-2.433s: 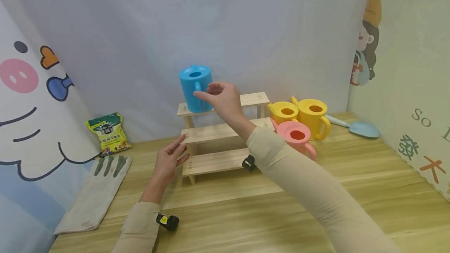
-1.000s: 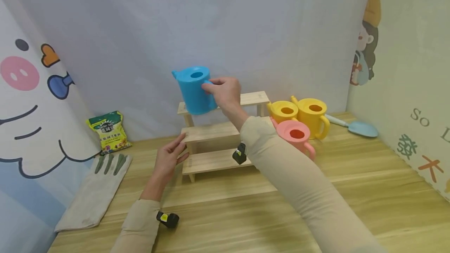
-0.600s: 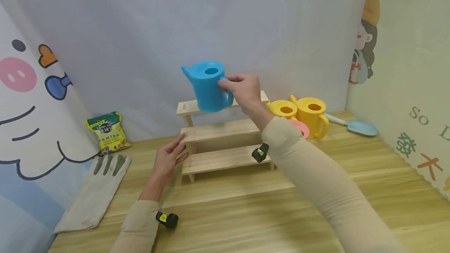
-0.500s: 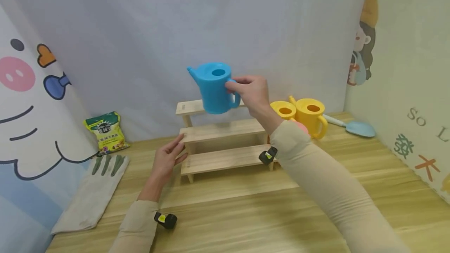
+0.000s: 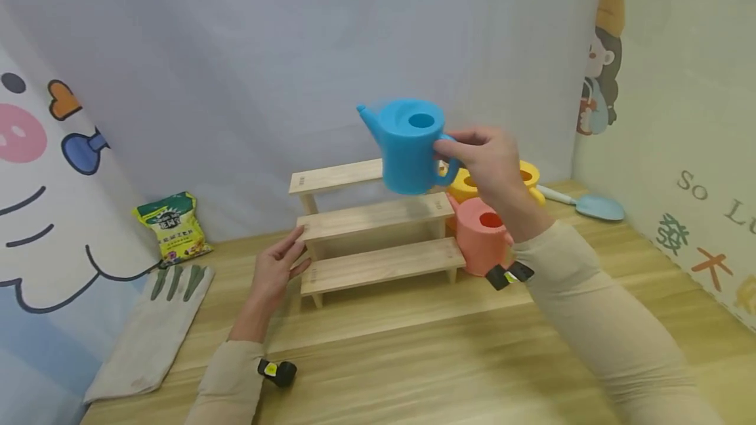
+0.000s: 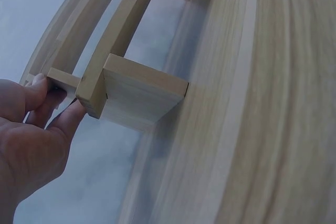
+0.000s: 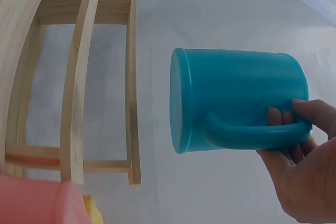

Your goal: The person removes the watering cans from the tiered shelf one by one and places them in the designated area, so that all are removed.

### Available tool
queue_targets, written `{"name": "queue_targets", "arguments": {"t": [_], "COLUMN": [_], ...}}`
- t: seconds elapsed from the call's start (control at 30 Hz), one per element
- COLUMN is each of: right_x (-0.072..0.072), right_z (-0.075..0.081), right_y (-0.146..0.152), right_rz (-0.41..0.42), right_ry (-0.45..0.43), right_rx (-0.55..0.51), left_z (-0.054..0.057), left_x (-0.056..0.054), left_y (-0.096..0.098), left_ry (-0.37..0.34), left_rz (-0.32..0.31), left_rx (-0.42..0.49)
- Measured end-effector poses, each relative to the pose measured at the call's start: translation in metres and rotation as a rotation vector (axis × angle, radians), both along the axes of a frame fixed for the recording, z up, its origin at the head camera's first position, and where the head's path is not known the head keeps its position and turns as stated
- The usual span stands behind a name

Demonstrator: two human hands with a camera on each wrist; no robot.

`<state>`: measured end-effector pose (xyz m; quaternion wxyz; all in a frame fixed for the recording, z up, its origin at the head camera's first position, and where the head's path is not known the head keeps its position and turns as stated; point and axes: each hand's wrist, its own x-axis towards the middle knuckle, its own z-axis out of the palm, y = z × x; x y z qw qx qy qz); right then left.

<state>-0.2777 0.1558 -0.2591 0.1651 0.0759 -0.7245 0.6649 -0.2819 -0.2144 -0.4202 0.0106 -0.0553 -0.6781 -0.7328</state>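
Observation:
In the head view my right hand point(image 5: 493, 162) grips the handle of a blue toy watering can point(image 5: 407, 149). The can is upright in the air, in front of the top shelf's right end, its spout toward the left. In the right wrist view, thumb and fingers close round the handle of the watering can point(image 7: 241, 87). My left hand point(image 5: 277, 267) holds the left end of a three-step wooden stand point(image 5: 378, 215). Its thumb lies at the middle shelf's end in the left wrist view, fingers partly hidden behind the wood.
Right of the stand are a pink watering can point(image 5: 481, 241) and two yellow ones point(image 5: 466, 182), partly hidden by the right arm. Farther right lies a light-blue trowel point(image 5: 596, 207). At left stand a green-yellow packet point(image 5: 174, 228) and a pale glove point(image 5: 147, 340). A curtain point(image 5: 283, 51) hangs behind.
The blue watering can has moved right from the stand's left end, and its spout has swung to the left. The right hand's grip on the handle has tightened. The left hand stays at the stand.

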Motion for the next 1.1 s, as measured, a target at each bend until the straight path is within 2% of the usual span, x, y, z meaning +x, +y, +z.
{"name": "queue_targets", "arguments": {"t": [0.23, 0.3, 0.5, 0.57, 0.7, 1.0, 1.1], "right_x": [0.031, 0.040, 0.062, 0.066, 0.073, 0.079, 0.079], "right_z": [-0.014, -0.018, -0.030, -0.033, -0.039, -0.054, -0.062], "right_y": [0.052, 0.067, 0.110, 0.120, 0.137, 0.162, 0.168], "right_rz": [-0.112, -0.134, -0.100, -0.092, -0.113, -0.153, -0.139], "right_ry": [-0.027, -0.028, -0.020, 0.000, 0.023, 0.003, -0.018], "right_rx": [0.112, 0.110, -0.106, -0.170, -0.208, -0.107, -0.116], "left_z": [-0.001, -0.001, -0.002, -0.003, -0.004, -0.002, -0.001], "left_x": [0.000, 0.001, 0.001, 0.000, -0.001, 0.000, 0.001], "left_y": [0.004, 0.007, 0.010, 0.010, 0.007, 0.003, 0.002], "left_ry": [0.005, -0.002, 0.009, 0.015, 0.019, 0.021, 0.024], "left_rz": [0.002, -0.001, -0.004, -0.003, 0.003, 0.014, 0.013], "left_rx": [0.004, 0.006, 0.002, 0.004, 0.004, 0.027, 0.025]}}
